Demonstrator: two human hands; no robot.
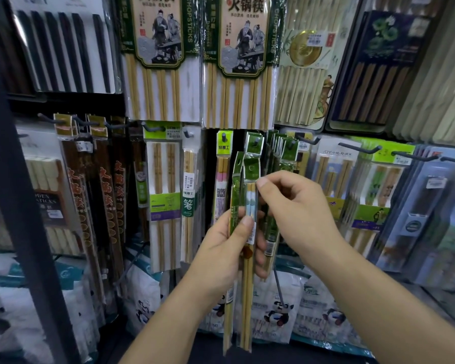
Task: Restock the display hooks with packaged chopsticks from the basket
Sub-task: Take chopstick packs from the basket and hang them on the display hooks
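Green-headed packs of chopsticks (pixel 245 298) stand upright in the left grip (pixel 221 245), thumb and fingers curled round their middle, just below the display hook (pixel 258 141), which seems to carry a matching pack already. The right grip (pixel 294 206) pinches the front pack's edge near its header (pixel 251 166). Best to peel off one pack, keep the header flat and align its hole with the hook tip. That hole is hard to make out, and the basket is out of view.
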